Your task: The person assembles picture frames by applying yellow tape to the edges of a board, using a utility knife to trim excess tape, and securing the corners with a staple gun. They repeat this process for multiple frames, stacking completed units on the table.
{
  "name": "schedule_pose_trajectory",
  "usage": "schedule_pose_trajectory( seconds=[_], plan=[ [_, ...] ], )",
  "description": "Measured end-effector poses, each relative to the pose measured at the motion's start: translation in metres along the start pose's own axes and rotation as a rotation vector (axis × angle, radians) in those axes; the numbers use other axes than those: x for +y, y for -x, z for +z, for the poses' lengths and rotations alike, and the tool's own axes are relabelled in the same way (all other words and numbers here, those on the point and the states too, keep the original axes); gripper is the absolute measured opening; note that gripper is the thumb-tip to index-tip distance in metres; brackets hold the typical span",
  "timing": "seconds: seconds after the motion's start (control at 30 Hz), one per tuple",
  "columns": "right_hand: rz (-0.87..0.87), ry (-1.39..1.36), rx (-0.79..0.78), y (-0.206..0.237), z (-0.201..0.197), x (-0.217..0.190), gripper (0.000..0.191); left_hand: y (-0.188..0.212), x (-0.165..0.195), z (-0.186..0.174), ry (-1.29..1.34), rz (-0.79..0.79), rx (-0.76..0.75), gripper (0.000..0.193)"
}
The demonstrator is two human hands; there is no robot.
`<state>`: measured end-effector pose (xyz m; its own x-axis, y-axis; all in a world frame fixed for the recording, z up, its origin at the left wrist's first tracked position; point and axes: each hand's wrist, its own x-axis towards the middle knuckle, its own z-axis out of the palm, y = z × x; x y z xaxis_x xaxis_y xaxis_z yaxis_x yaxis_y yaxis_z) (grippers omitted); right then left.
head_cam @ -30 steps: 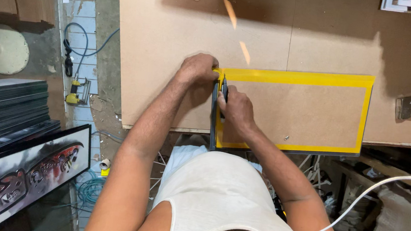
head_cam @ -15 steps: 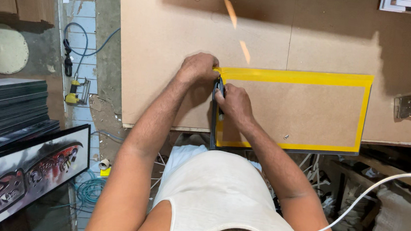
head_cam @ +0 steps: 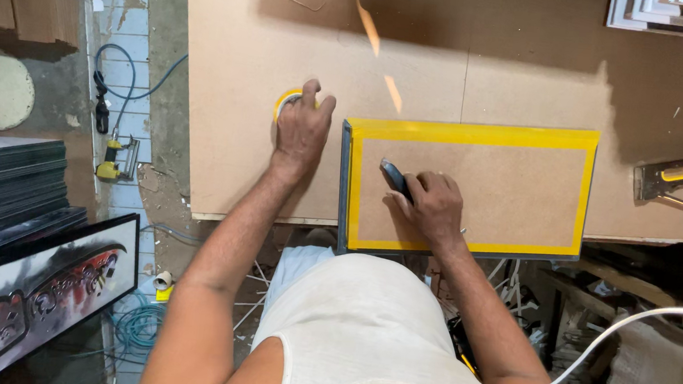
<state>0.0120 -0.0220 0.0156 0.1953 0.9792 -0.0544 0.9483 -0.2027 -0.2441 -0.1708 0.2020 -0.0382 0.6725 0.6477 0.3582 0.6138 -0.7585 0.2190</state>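
Note:
A brown rectangular board (head_cam: pixel 473 191) edged all round with yellow tape lies on the large fibreboard worktable (head_cam: pixel 230 59). My left hand (head_cam: pixel 301 127) rests on a yellow tape roll (head_cam: pixel 285 99) to the left of the board, covering most of it. My right hand (head_cam: pixel 431 206) lies on the board's lower left part and holds a small dark cutter (head_cam: pixel 395 177), its tip pointing up and left.
A yellow-handled metal staple tool (head_cam: pixel 670 178) lies at the table's right edge. Framed pictures (head_cam: pixel 28 296) and stacked dark frames (head_cam: pixel 4 187) stand at the left. A yellow tool with cables (head_cam: pixel 114 160) lies on the floor. A white cable (head_cam: pixel 617 331) crosses the lower right.
Both hands were together at the board's left edge. My left hand has moved left with the tape roll, and my right hand has shifted onto the board's face with the cutter.

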Motion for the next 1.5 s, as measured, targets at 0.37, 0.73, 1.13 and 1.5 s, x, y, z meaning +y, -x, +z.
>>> schedule_pose_trajectory(
  seconds=[0.37, 0.73, 1.13, 1.5],
  plan=[
    [-0.316, -0.233, 0.134, -0.053, 0.031, 0.021, 0.047, 0.017, 0.078, 0.006, 0.254, -0.052, 0.085, 0.03],
    [-0.229, -0.117, 0.366, 0.003, -0.014, 0.207, 0.033, 0.015, 0.155, 0.045, 0.18, -0.124, 0.118, 0.021],
    [-0.027, -0.069, 0.288, 0.035, -0.048, 0.352, 0.009, -0.002, 0.181, 0.041, 0.042, -0.257, 0.033, 0.016],
    [-0.3, -0.295, 0.163, -0.039, -0.006, 0.185, 0.03, -0.011, 0.19, 0.044, 0.015, -0.275, -0.014, 0.014]
  ],
)
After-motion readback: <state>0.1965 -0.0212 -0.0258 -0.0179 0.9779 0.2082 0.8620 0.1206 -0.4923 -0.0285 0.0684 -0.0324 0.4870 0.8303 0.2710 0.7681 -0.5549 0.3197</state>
